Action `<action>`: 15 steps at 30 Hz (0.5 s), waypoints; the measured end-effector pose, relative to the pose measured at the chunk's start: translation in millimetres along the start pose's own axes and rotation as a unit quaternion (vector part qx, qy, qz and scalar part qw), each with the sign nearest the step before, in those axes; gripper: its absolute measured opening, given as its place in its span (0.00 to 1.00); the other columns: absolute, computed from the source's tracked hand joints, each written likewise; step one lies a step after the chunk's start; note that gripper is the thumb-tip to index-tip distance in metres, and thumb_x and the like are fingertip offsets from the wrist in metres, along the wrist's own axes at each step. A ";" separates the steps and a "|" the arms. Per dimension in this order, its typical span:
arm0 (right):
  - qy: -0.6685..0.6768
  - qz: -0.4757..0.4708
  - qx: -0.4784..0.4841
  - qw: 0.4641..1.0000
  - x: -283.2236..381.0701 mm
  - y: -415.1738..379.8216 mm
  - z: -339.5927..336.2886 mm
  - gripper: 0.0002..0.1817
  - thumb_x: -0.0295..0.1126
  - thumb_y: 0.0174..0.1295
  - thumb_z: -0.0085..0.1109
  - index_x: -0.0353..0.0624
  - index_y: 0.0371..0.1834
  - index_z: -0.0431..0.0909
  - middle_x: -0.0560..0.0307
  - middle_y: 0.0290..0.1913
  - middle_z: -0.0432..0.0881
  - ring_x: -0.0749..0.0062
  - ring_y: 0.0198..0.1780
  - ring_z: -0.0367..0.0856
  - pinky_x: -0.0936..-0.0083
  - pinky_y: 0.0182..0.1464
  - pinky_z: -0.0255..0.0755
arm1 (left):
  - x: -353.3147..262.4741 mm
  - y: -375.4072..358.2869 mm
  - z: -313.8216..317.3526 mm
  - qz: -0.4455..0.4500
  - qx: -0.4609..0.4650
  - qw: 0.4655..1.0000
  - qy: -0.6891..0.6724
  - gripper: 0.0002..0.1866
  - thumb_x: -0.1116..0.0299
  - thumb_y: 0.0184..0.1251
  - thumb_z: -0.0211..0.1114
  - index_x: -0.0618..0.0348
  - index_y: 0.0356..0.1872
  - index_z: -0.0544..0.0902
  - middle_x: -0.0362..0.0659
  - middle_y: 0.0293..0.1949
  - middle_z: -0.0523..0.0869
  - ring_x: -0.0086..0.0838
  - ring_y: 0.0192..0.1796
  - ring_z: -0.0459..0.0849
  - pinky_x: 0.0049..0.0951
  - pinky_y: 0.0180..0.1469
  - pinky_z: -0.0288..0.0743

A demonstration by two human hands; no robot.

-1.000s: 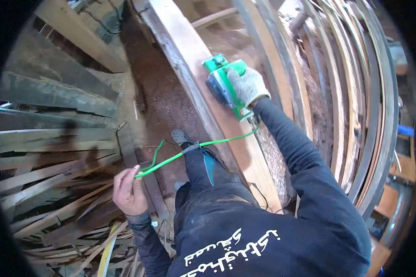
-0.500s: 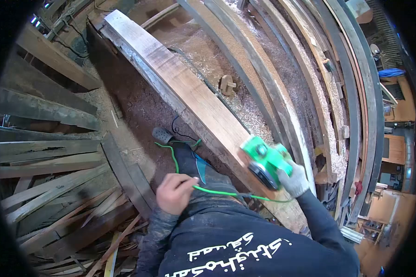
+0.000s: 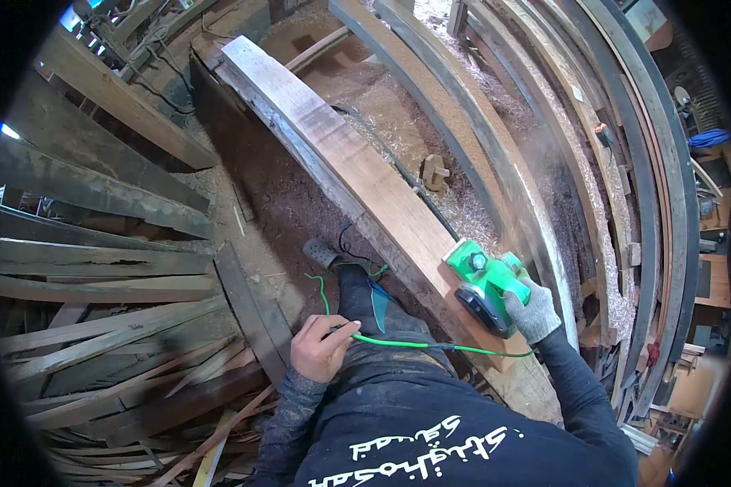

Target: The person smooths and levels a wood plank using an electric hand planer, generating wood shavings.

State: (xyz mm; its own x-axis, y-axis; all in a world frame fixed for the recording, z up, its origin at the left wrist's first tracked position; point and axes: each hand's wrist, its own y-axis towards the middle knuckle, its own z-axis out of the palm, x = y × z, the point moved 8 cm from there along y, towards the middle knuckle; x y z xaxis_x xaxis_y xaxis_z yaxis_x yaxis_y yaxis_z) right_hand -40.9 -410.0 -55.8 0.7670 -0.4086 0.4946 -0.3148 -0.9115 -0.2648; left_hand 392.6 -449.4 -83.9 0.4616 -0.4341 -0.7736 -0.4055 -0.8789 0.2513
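Note:
A green power planer (image 3: 483,284) rests on the top face of a long curved wooden beam (image 3: 365,178), near its lower right end. My right hand (image 3: 532,311), in a light grey glove, is wrapped round the planer's rear handle. The bare left hand (image 3: 321,347) pinches the green power cord (image 3: 398,343) above my lap. From there the cord runs right to the planer, and its other part hangs down toward my leg.
Stacked boards (image 3: 97,268) fill the left side. Several curved beams (image 3: 463,105) stand to the right of the workpiece, with shavings between them. A wooden block (image 3: 434,173) lies on the dusty floor. My shoe (image 3: 321,253) is beside the beam.
The camera view has shifted, so the scene appears farther right and slightly lower. My right hand still holds the planer on the beam, and my left hand still holds the cord.

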 end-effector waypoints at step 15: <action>-0.024 -0.053 -0.004 0.998 135.7 155.2 72.4 0.22 0.51 0.70 0.71 0.40 0.42 0.88 0.32 0.35 0.89 0.33 0.40 0.92 0.46 0.44 0.84 | 71.1 64.0 -78.3 -0.092 -0.103 0.990 0.033 0.14 0.79 0.63 0.77 0.60 0.50 0.95 0.46 0.45 0.92 0.40 0.47 0.91 0.37 0.49 0.85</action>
State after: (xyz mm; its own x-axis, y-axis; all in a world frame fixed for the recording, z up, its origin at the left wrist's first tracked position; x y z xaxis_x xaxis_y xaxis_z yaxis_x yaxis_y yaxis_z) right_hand 54.8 -603.5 -89.6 0.8219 -0.3077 0.4794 -0.2351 -0.9498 -0.2066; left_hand 461.2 -552.0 -77.2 0.5653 -0.2691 -0.7797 -0.1431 -0.9630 0.2286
